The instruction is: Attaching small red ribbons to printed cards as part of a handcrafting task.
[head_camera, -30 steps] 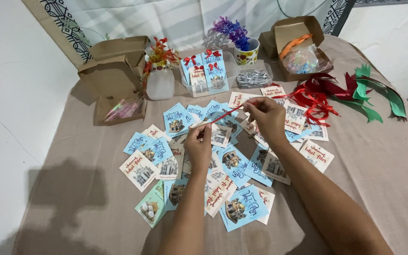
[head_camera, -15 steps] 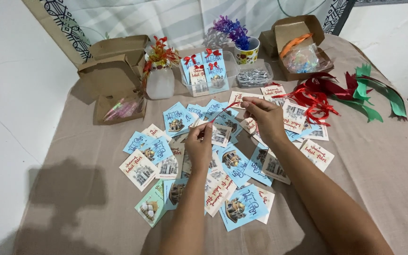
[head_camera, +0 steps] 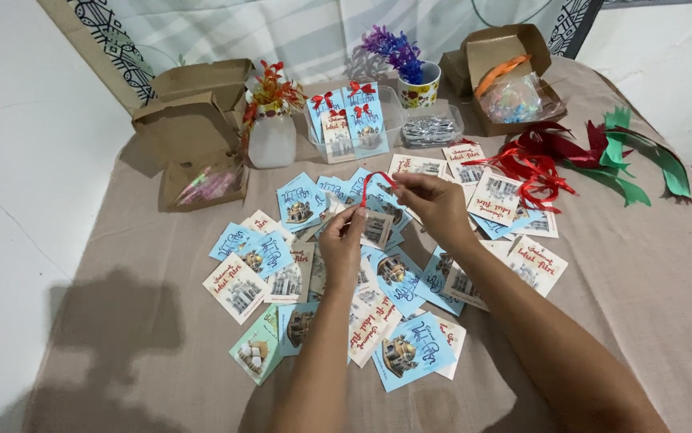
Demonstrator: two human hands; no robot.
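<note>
Fingers of both hands pinch a red ribbon [head_camera: 372, 183], hiding its ends above the cards [head_camera: 410, 353].

Bench [head_camera: 643, 265] covered in plain taupe cloth. Scattered cards [head_camera: 410, 353]: light blue and white, each printed with a building picture and dark script; one green card [head_camera: 256, 353] at the near left. Ribbon strip [head_camera: 372, 183] between the hands: red. Ribbon pile [head_camera: 534, 160]: red, with green ribbons [head_camera: 643, 156] beside it. Cardboard boxes [head_camera: 194, 120]: brown. Cup [head_camera: 420, 90]: white with floral print, holding purple flowers [head_camera: 394, 48]. Backdrop cloth [head_camera: 105, 24]: white with black ornamental pattern
</note>
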